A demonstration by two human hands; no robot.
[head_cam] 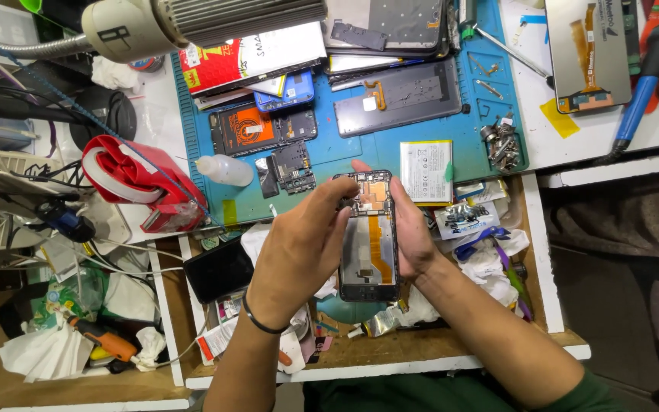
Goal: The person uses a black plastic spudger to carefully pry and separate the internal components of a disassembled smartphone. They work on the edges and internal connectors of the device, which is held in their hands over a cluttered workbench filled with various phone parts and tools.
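I hold an opened phone frame upright over a wooden drawer, its back off, showing an orange flex strip and a circuit board at the top. My right hand grips its right edge, fingers curled behind the top. My left hand, with a black band on the wrist, is at the frame's upper left, fingertips pressing on the board area near the top corner. Whether the left fingers pinch a small part is hidden.
A blue work mat carries a white battery, a small white bottle, loose boards, phone backs and a pile of screws. A red tape dispenser stands left. A lamp head hangs above. The drawer holds tissues and tools.
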